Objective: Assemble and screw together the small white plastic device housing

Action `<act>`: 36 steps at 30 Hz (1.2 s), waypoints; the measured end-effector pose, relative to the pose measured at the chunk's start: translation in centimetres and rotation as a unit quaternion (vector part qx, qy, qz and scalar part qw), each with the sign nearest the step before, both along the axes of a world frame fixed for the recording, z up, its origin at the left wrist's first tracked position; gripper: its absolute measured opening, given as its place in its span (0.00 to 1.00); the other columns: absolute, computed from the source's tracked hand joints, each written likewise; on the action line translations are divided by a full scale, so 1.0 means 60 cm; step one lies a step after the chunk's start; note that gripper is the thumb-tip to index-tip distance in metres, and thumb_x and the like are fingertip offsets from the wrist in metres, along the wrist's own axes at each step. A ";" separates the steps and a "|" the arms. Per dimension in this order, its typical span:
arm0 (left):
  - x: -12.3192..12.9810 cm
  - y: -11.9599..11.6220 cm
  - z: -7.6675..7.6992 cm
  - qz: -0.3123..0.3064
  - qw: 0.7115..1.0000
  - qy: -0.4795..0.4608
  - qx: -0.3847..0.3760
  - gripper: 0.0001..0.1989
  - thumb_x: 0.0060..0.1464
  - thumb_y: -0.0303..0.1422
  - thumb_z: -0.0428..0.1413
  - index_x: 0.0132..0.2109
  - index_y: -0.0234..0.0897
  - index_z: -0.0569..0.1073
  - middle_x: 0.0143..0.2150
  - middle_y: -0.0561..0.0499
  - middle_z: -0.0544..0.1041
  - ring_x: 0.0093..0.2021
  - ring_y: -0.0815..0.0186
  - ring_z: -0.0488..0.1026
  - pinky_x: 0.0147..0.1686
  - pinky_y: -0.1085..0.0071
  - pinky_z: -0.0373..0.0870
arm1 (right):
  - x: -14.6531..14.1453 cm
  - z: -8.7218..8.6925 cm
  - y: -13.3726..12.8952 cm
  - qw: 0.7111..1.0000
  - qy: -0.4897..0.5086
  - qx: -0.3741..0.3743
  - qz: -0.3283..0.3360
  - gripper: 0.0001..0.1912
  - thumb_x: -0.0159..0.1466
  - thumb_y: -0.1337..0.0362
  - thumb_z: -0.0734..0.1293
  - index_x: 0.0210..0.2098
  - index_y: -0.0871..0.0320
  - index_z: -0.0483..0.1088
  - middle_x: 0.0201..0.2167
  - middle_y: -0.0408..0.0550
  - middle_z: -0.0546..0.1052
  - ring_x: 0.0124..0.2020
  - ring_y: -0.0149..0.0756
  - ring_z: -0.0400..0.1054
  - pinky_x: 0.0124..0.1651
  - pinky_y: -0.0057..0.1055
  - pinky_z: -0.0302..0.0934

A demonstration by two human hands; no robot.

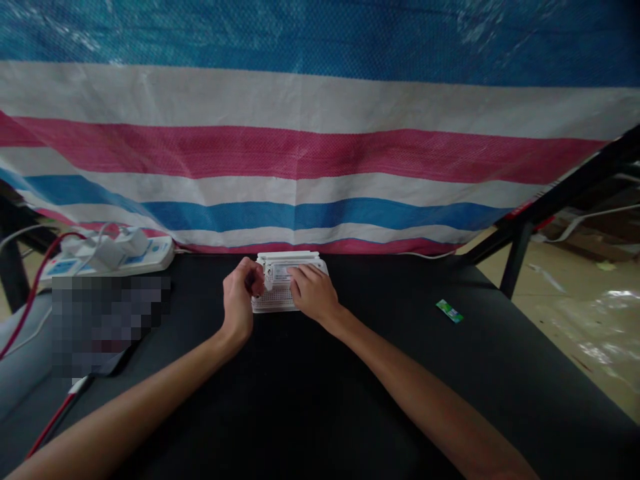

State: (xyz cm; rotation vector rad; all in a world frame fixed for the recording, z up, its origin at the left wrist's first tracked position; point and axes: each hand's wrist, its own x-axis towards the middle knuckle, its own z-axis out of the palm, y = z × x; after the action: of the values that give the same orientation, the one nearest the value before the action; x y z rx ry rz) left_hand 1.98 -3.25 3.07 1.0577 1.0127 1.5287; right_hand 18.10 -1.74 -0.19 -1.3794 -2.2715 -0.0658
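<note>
A white Wi-Fi router lies on the black tabletop straight ahead, its vented face and a printed label upward. A long white bar, like a folded antenna, runs along its far edge. My left hand is at the router's left side, fingers curled into a pinch; whatever is between the fingertips is too small to make out. Across the right part of the router lies my right hand, fingers together over the label and thumb tucked nearer to me, holding it. The fingers partly cover the label.
At the left stands a white power strip with several plugs and cables. Before it lies a dark, blurred-out flat device with a red cable. A small green packet rests at the right. A striped tarp hangs behind the table.
</note>
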 end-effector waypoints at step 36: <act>-0.069 0.086 -0.084 0.082 0.977 0.198 0.011 0.24 0.51 0.27 0.53 0.57 0.37 0.71 0.33 0.51 0.74 0.19 0.74 0.66 0.19 0.78 0.66 | 0.001 0.000 0.000 1.000 0.003 0.009 0.006 0.14 0.66 0.69 0.58 0.45 0.59 0.73 0.40 0.52 0.78 0.43 0.40 0.69 0.48 0.36 0.60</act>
State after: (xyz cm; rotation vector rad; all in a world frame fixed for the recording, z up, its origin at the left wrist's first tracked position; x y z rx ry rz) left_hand -2.19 1.93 -1.94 1.3566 1.3862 1.4929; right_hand 18.14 -1.72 -0.20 -1.3558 -2.2680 -0.0793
